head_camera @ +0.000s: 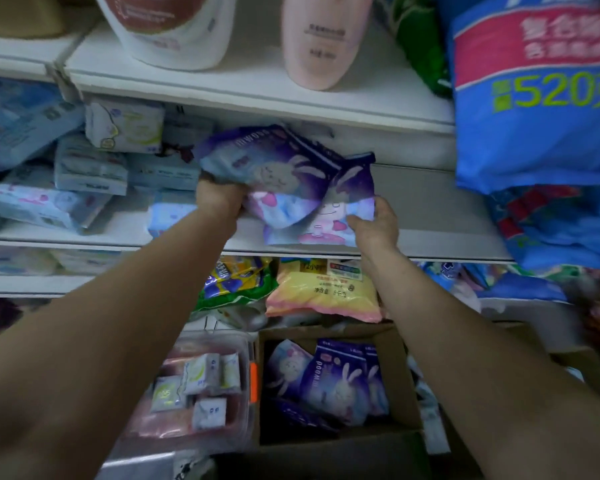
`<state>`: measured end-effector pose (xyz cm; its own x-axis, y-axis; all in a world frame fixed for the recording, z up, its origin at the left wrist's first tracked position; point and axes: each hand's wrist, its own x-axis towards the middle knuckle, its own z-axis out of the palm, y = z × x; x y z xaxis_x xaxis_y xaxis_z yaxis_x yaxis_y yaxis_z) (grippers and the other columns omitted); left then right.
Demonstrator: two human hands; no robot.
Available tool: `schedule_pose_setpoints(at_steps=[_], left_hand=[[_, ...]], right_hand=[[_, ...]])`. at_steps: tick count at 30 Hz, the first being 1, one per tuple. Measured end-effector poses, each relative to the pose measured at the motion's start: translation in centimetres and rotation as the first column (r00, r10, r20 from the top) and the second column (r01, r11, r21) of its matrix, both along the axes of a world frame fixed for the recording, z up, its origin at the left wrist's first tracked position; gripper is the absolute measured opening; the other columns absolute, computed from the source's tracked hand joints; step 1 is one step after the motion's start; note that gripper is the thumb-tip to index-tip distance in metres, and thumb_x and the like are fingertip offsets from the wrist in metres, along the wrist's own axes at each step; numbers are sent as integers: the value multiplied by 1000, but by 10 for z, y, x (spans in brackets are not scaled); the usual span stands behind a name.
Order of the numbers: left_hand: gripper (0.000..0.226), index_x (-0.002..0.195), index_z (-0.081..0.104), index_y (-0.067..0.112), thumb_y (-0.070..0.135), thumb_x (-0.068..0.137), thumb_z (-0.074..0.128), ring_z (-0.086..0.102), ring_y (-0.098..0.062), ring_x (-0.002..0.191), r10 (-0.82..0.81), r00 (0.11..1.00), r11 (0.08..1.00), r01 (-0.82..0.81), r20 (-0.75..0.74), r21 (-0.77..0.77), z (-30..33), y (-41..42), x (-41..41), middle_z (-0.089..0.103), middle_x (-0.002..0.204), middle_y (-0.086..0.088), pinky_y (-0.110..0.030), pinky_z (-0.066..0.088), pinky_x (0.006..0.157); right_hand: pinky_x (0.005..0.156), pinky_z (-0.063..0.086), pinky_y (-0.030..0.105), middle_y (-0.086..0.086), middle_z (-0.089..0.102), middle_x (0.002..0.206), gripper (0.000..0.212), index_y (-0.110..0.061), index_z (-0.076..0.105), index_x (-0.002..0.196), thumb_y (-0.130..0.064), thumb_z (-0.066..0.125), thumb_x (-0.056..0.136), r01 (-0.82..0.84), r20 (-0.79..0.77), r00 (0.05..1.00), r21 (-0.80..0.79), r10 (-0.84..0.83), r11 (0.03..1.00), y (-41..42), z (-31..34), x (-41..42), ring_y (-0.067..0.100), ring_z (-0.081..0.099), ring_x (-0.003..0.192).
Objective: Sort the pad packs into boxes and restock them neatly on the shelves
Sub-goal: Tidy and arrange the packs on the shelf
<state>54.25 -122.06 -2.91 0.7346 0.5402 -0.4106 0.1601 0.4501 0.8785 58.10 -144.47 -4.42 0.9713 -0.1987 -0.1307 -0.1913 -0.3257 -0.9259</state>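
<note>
Both arms reach up to the middle shelf [430, 209]. My left hand [219, 199] grips a purple pad pack with a rabbit print [267, 161] by its lower left edge. My right hand [374, 223] holds a second purple rabbit pack [329, 216] at its right edge, thumb on the front. The two packs overlap at the shelf front. Below, a cardboard box [399, 375] holds more purple rabbit packs [336, 379]. A clear plastic bin [222, 424] to its left holds several small white pad packs [201, 379].
Light blue and white pad packs [87, 168] are stacked on the shelf to the left. Bottles [319, 39] stand on the shelf above. A large blue bag [534, 98] hangs at the right. Yellow and green bags [323, 289] lie on the lower shelf.
</note>
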Motion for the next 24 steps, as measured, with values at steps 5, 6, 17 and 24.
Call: schedule_pose_setpoints(at_steps=[5,6,17,24], left_hand=[[40,114,45,9,-10,81,59,61,-27,80,9,998,989,0,-61,148,-16,-40,-28,61,98,-16,-51,56,78],[43,114,47,12,-7,78,60,63,-30,82,3,997,984,10,-73,178,-17,-48,-37,62,99,-15,-57,55,81],[43,113,43,15,-18,86,37,50,-15,28,-233,916,896,333,-326,295,-67,-169,-160,50,61,-12,-28,46,35],[36,109,41,11,-16,85,37,42,-10,22,-223,830,819,444,-512,363,-102,-199,-201,49,60,-13,-19,28,26]], right_hand=[[61,44,12,1,61,98,30,-8,61,111,5,65,84,12,31,999,22,-13,1000,-49,7,-17,14,56,82],[63,45,12,0,62,98,31,-9,61,111,6,64,84,17,28,999,28,-18,999,-57,7,-23,14,57,82],[74,48,30,11,69,101,29,-7,65,107,3,55,82,-74,-320,944,36,82,997,-207,-40,-127,24,62,88],[80,53,39,13,69,103,33,-14,67,103,-13,55,73,-84,-375,927,-160,18,984,-247,-66,-152,34,63,93]])
